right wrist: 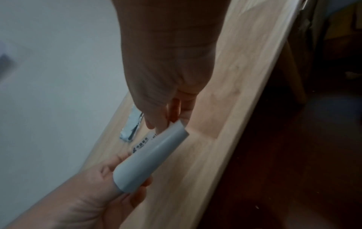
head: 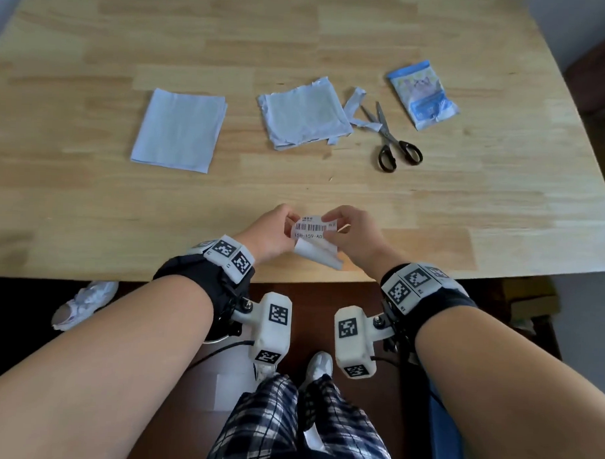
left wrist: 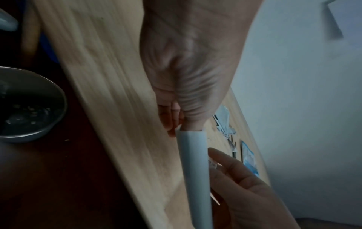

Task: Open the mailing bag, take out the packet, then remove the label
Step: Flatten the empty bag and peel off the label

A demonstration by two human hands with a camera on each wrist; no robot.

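Both hands hold a white barcode label (head: 313, 229) above the near table edge, its lower end curling into a roll (left wrist: 194, 170) (right wrist: 150, 156). My left hand (head: 277, 233) pinches the label's left edge. My right hand (head: 345, 232) pinches its top right corner. The cut-open grey mailing bag (head: 303, 117) lies flat at mid-table with torn strips beside it. The blue packet (head: 423, 94) lies apart at the far right, also seen in the left wrist view as a blue packet (left wrist: 249, 161).
Black-handled scissors (head: 388, 136) lie open between bag and packet. A second flat grey mailing bag (head: 179, 129) sits to the left. The wooden table (head: 300, 50) ends just under the hands. A metal bowl (left wrist: 29, 105) is on the floor.
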